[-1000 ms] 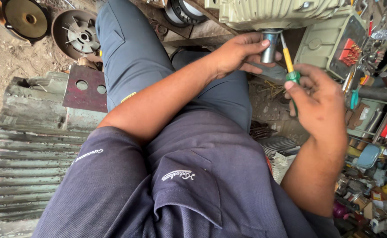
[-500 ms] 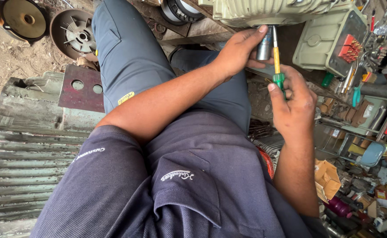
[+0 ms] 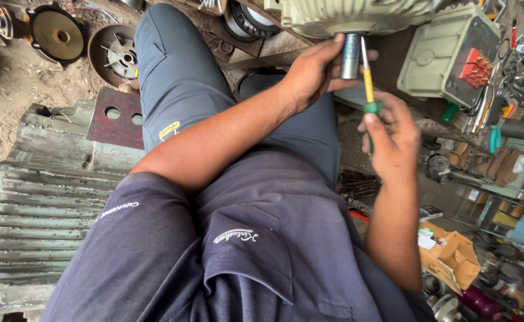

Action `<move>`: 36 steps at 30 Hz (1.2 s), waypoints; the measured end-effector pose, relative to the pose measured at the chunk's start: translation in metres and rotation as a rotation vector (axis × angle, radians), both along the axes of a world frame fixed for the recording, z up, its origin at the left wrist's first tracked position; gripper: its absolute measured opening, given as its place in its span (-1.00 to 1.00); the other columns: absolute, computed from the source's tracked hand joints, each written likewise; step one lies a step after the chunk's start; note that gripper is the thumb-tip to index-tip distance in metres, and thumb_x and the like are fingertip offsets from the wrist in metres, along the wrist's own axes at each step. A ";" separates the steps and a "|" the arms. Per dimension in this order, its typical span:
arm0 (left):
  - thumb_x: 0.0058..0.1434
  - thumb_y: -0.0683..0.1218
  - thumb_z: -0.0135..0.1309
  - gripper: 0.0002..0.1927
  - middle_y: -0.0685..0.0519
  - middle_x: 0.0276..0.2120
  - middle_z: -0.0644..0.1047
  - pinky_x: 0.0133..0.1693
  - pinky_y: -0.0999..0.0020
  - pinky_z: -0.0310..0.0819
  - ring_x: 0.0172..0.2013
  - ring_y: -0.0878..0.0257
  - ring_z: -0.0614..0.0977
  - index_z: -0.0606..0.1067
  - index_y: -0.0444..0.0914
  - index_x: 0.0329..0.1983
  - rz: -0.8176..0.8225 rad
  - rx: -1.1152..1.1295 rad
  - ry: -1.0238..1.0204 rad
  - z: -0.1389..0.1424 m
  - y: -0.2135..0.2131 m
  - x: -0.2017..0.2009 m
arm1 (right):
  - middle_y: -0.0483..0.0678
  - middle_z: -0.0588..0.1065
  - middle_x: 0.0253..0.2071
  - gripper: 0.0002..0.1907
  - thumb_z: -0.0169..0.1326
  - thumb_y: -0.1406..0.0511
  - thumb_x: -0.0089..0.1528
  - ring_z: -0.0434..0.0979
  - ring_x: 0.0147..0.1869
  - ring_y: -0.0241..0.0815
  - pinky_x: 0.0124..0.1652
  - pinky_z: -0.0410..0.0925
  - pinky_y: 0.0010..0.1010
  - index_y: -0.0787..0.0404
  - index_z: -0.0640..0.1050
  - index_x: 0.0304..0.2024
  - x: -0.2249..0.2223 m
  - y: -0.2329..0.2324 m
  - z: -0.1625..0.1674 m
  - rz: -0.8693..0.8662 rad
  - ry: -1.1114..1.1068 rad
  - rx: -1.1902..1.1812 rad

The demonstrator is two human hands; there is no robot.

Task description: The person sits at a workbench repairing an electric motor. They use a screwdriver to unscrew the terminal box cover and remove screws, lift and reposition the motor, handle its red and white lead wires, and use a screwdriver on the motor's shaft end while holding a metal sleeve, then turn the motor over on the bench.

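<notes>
Raised right hand (image 3: 393, 134) — screwdriver (image 3: 368, 83) beside motor shaft (image 3: 350, 55)

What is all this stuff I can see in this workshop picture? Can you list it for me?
Pale green electric motor: one, top centre.
Shiny steel motor shaft: one, silver, sticking out of the motor.
Yellow-and-green-handled screwdriver: one, beside the shaft.
Pale green terminal box with red block: one, upper right.
Large ribbed grey motor casing: one, lower left.
Rusty red plate with two holes: one, left.
Round metal end covers: two, top left on dirt.
Cardboard box: one, brown, lower right.
Left hand: grips the shaft.
Right hand: holds the screwdriver.
</notes>
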State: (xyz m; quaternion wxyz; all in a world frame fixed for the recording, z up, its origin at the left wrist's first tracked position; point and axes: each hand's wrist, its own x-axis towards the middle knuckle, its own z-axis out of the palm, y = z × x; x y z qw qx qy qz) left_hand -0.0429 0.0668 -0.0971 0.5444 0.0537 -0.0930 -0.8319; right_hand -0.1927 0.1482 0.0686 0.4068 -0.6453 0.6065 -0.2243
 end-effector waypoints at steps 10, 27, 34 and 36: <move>0.29 0.36 -0.20 -0.40 0.03 -0.17 0.65 -0.26 0.26 0.64 -0.23 0.14 0.77 0.51 -0.17 0.01 -0.056 0.196 -0.434 0.021 0.003 -0.009 | -0.09 0.47 -0.31 -0.68 -0.02 0.41 0.45 0.31 -0.45 -0.47 -0.46 0.18 -0.60 0.30 0.44 0.26 -0.027 0.004 -0.038 0.006 -0.043 -0.159; 0.38 0.16 0.09 -0.62 0.13 -0.48 0.48 -0.50 0.40 0.31 -0.55 0.36 0.43 0.48 -0.26 -0.12 0.186 0.192 -0.509 0.019 0.007 -0.017 | 0.06 0.51 -0.11 -0.72 0.13 0.41 0.39 0.50 -0.12 -0.03 -0.07 0.41 -0.22 0.28 0.50 0.16 -0.041 0.007 -0.051 0.128 0.186 -0.600; 0.36 0.17 0.06 -0.62 0.13 -0.56 0.45 -0.49 0.33 0.45 -0.58 0.31 0.47 0.48 -0.25 -0.23 0.178 0.256 -0.531 0.022 0.007 -0.022 | 0.07 0.51 -0.09 -0.72 0.12 0.41 0.40 0.50 -0.08 -0.01 -0.02 0.41 -0.19 0.28 0.50 0.17 -0.046 0.004 -0.053 0.140 0.197 -0.610; 0.34 0.17 0.06 -0.62 0.11 -0.55 0.46 -0.46 0.31 0.50 -0.57 0.28 0.51 0.48 -0.25 -0.24 0.167 0.274 -0.525 0.027 0.007 -0.022 | 0.03 0.49 -0.12 -0.72 0.12 0.40 0.42 0.48 -0.11 -0.08 -0.05 0.41 -0.24 0.27 0.50 0.18 -0.049 0.004 -0.055 0.131 0.148 -0.574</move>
